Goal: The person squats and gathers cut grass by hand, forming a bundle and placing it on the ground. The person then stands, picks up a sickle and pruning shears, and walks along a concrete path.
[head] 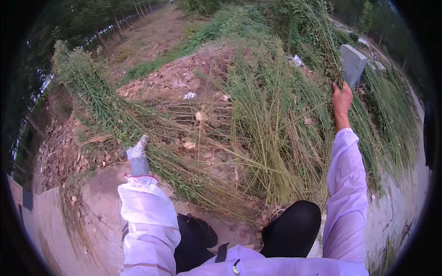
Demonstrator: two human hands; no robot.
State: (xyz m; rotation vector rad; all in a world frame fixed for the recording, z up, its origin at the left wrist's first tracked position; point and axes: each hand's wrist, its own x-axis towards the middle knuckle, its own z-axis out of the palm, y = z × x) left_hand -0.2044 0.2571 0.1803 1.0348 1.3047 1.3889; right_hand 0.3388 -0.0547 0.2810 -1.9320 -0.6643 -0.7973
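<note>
My left hand [138,151] wears a grey knitted glove and grips a long bundle of cut green weeds [103,105]. The bundle slants from its leafy tops at upper left to its stalk ends near my knees. My fingers are mostly hidden beneath the stems. At the right, my bare right hand [342,98] is closed around leafy weed stalks [329,51], whose tops rise towards the upper edge of the view. Between my hands lies a spread of thin green and yellowish stalks [266,138], partly over dry brown stems [203,117].
A grey slab [354,62] stands just beyond my right hand. White litter [189,96] lies among dry leaves. More weeds [393,117] drape at far right. Concrete ground [100,207] is below, my bent knee [293,224] close to the pile. Trees [114,24] line a dirt path [152,38].
</note>
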